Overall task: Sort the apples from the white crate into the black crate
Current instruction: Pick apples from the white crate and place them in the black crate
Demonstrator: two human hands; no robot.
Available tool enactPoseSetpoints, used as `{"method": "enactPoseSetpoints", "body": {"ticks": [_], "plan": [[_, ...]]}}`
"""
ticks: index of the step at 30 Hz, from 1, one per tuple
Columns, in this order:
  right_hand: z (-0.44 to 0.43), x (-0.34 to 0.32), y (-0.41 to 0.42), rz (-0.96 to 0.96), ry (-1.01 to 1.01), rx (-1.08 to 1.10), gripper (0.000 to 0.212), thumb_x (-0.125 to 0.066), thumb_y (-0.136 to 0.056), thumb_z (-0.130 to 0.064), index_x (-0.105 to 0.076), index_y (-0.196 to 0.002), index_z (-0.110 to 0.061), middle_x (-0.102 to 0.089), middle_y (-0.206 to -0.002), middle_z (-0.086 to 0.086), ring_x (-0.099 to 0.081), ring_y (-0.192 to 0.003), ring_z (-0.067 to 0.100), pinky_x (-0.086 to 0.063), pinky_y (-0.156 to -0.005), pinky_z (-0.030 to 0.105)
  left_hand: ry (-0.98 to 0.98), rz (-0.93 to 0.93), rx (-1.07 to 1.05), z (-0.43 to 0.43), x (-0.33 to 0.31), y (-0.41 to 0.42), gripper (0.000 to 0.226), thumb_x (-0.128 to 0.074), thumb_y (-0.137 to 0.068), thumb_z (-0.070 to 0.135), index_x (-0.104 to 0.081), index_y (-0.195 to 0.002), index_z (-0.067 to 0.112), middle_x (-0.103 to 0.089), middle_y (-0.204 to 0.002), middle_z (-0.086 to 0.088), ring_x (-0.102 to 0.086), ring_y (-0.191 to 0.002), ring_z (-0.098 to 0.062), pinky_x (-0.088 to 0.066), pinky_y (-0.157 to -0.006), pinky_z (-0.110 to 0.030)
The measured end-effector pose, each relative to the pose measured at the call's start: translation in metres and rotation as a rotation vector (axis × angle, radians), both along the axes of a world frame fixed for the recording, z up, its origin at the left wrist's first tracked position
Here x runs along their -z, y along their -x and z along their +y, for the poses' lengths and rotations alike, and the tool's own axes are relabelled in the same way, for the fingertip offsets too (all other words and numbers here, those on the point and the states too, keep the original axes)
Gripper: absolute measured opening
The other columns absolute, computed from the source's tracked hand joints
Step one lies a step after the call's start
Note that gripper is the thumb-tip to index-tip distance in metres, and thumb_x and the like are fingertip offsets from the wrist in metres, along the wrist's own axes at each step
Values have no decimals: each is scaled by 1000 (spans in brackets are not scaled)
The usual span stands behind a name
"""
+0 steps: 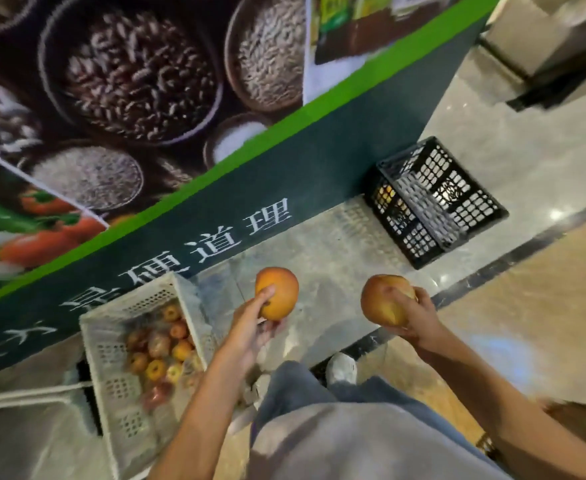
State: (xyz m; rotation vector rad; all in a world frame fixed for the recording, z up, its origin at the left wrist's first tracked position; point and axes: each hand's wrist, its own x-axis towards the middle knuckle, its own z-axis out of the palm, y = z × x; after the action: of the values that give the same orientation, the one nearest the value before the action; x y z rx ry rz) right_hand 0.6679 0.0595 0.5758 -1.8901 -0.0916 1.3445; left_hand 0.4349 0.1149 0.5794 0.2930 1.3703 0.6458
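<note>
The carry step was in hand. 2 apples were out of the white crate (128, 301) and held in the air above the floor (319, 244), not yet in the black crate (423, 220). The left hand (250, 330) gripped 1 apple (281, 289), its fingers (265, 295) curled round the fruit. The right hand (419, 317) held a second apple (381, 301), its fingers likewise clamped on it. Both fruits hung between the crates, nearer the white one on the left. A heap of apples (159, 355) lay in that crate, so the sort looked far from finished. The next move, I judged, called for reaching forward and right, lowering both fruits over the black crate's open top, then spreading the fingers.
</note>
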Motion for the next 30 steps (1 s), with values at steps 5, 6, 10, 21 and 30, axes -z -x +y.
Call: {"method": "enactPoseSetpoints", "body": {"ticks": [5, 6, 10, 21, 30], "plan": [[-13, 6, -53, 105, -12, 196, 55, -64, -85, -28, -33, -130, -20, -41, -127, 15, -53, -109, 33, -52, -71, 38, 55, 47, 84, 15, 4, -42, 33, -59, -89, 25, -45, -117, 15, -52, -119, -13, -61, -84, -25, -57, -57, -24], [-10, 7, -61, 112, -19, 214, 58, -65, -85, -28, -32, -133, -21, -41, -129, 15, -52, -111, 33, -53, -72, 37, 60, 48, 87, 19, 4, -47, 32, -58, -90, 25, -44, -117, 15, -52, -118, -13, -60, -84, -25, -57, -56, -23], [11, 13, -90, 115, -31, 251, 61, -70, -79, -32, -34, -128, -26, -42, -132, 13, -53, -111, 30, -53, -83, 40, 64, 85, 170, 46, 14, -58, 32, -54, -92, 25, -43, -121, 16, -54, -118, -12, -60, -82, -24, -57, -54, -23], [116, 28, -143, 127, -44, 554, 50, -67, -83, -27, -39, -123, -19, -51, -111, 7, -59, -85, 19, -55, -50, 26, 74, 96, 429, 225, 16, -155, 30, -52, -93, 25, -41, -120, 17, -55, -107, -10, -59, -80, -21, -56, -61, -25], [150, 35, -184, 171, -28, 839, 69, -74, -75, -33, -34, -129, -16, -48, -120, 17, -59, -99, 37, -54, -71, 44, 52, 79, 701, 341, 12, -284, 31, -55, -92, 23, -40, -115, 10, -55, -92, -14, -60, -69, -22, -55, -50, -21]]}}
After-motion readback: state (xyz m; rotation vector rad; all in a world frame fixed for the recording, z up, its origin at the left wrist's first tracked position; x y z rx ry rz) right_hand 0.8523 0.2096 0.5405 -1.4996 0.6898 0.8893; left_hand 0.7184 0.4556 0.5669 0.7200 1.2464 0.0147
